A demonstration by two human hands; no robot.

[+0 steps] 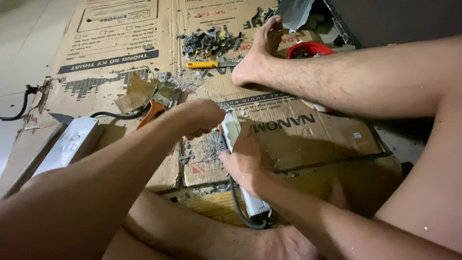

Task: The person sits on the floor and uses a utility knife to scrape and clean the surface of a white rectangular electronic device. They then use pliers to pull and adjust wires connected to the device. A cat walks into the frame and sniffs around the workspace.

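- The flattened cardboard (144, 43) covers the floor where I sit, and everything lies on it; my outstretched leg crosses the upper right, foot (262, 45) resting near the debris.
- A second long white casing (72, 142) lies to my left on the cardboard, well apart from my hands and untouched.
- The white power strip (232, 129) is the thing I am working on: a long, narrow white plastic body lying lengthwise between my legs, running from my hands down toward me, with a dark cable (237, 204) looping out at its near end. Grey crumbs and shavings lie just beside it.
- My right hand (245, 161) lies over the strip's middle, fingers pressed down on it, pinning it to the cardboard.
- My left hand (202, 115) is clenched at the far end of the strip. It seems to grip a tool, but my knuckles hide it, so I cannot tell what it grips.
- I judge the step in hand to be prying or cutting at the far end of the casing. The next move calls for a firm hold-down with the right hand and controlled force from the left.
- An orange-handled tool (151, 111) lies just beyond my left hand.
- A yellow-handled cutter (207, 64) lies below a pile of grey scraps (209, 42).
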